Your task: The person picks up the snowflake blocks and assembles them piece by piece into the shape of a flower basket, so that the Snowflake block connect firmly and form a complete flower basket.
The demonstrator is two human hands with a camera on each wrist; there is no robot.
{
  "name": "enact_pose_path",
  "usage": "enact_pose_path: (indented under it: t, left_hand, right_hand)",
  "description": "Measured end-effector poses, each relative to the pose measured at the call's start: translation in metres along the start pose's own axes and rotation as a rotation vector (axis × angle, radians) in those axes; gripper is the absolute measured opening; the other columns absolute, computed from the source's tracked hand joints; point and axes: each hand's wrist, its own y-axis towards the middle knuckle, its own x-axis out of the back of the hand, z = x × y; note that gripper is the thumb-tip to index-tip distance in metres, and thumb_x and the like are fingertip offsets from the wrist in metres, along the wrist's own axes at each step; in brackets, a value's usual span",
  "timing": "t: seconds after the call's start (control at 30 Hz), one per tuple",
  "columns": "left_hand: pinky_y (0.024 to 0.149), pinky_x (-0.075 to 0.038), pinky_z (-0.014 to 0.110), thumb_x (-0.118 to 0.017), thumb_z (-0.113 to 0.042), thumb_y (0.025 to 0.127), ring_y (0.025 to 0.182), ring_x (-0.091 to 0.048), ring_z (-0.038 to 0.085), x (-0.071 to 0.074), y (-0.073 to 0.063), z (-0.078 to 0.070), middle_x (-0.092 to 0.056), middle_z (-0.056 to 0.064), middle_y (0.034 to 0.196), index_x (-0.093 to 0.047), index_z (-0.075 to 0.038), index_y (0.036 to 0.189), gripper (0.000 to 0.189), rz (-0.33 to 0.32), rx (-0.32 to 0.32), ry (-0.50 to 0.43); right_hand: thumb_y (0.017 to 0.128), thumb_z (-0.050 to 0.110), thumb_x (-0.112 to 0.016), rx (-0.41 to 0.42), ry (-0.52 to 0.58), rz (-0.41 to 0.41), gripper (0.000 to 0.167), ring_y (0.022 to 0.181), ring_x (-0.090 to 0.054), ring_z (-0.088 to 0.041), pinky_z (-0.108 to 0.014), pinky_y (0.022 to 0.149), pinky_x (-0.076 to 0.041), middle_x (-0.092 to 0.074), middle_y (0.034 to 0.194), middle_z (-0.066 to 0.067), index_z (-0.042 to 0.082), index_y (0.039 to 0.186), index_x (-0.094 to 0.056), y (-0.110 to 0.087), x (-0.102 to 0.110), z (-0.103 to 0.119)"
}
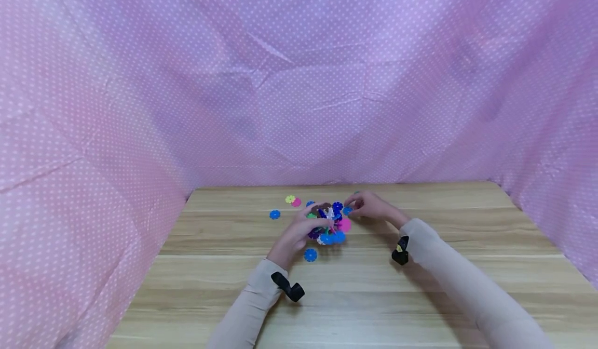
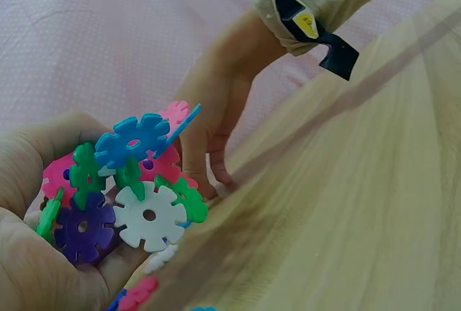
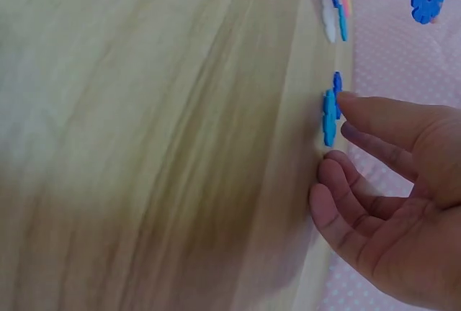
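My left hand [image 1: 297, 230] holds a cluster of interlocked, notched plastic discs [image 2: 150, 216] in white, purple, green, pink and blue. Its fingers and thumb curl round the cluster's side in the left wrist view. To the right, my right hand [image 1: 371, 206] is low at the table, fingers loosely bent. A light blue notched disc [image 3: 329, 118] lies by its thumb and index fingertips, with a darker blue disc [image 3: 338, 84] just behind. The right palm holds nothing in the right wrist view.
Loose discs lie on the wooden table [image 1: 374, 297]: a yellow disc [image 1: 290, 199] and pink disc [image 1: 297, 202] overlapping at the back, a blue disc [image 1: 274, 214] at left, and another blue disc [image 1: 310, 255] in front. Pink dotted cloth [image 1: 299, 105] hangs behind and at both sides.
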Motion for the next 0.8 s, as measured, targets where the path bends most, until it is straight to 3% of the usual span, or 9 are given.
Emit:
enact_pose_path:
  t: [0.23, 0.37, 0.57, 0.8]
  left_hand:
    - [0.114, -0.043, 0.05, -0.086, -0.017, 0.082, 0.131, -0.053, 0.032, -0.001, 0.004, 0.007, -0.053, 0.015, 0.146, -0.062, -0.025, 0.139, 0.063, -0.006, 0.015, 0.028]
    - [0.119, -0.037, 0.052, -0.086, -0.017, 0.082, 0.137, -0.049, 0.033, -0.001, 0.006, 0.008, -0.053, 0.013, 0.148, -0.061, -0.023, 0.141, 0.064, -0.009, -0.001, 0.04]
    - [0.119, -0.037, 0.052, -0.084, -0.016, 0.082, 0.136, -0.05, 0.032, -0.001, 0.004, 0.009, -0.056, 0.013, 0.145, -0.061, -0.018, 0.14, 0.063, -0.02, -0.013, 0.045]
    - [0.116, -0.041, 0.051, -0.084, -0.02, 0.082, 0.132, -0.053, 0.031, 0.001, 0.005, 0.011, -0.059, 0.012, 0.141, -0.059, -0.015, 0.141, 0.064, -0.039, -0.007, 0.039]
  right_hand:
    - [0.086, 0.002, -0.078, -0.057, 0.015, -0.023, 0.02, 0.091, -0.061, -0.025, -0.034, 0.081, -0.053, -0.066, 0.1, -0.02, -0.005, 0.103, -0.069, 0.001, -0.004, 0.003]
    - [0.084, -0.002, -0.077, -0.071, 0.067, -0.048, 0.02, 0.09, -0.061, -0.025, -0.029, 0.078, -0.053, -0.065, 0.097, -0.018, -0.005, 0.099, -0.065, -0.002, -0.006, 0.002]
    - [0.087, -0.009, -0.069, -0.107, 0.25, -0.105, 0.018, 0.077, -0.062, -0.019, -0.028, 0.064, -0.057, -0.068, 0.092, -0.02, -0.009, 0.104, -0.064, -0.013, -0.008, 0.004]
    - [0.089, 0.0, -0.073, -0.13, 0.419, -0.266, 0.028, 0.082, -0.065, -0.013, -0.032, 0.077, -0.06, -0.071, 0.1, -0.019, -0.008, 0.115, -0.066, -0.025, -0.01, 0.024]
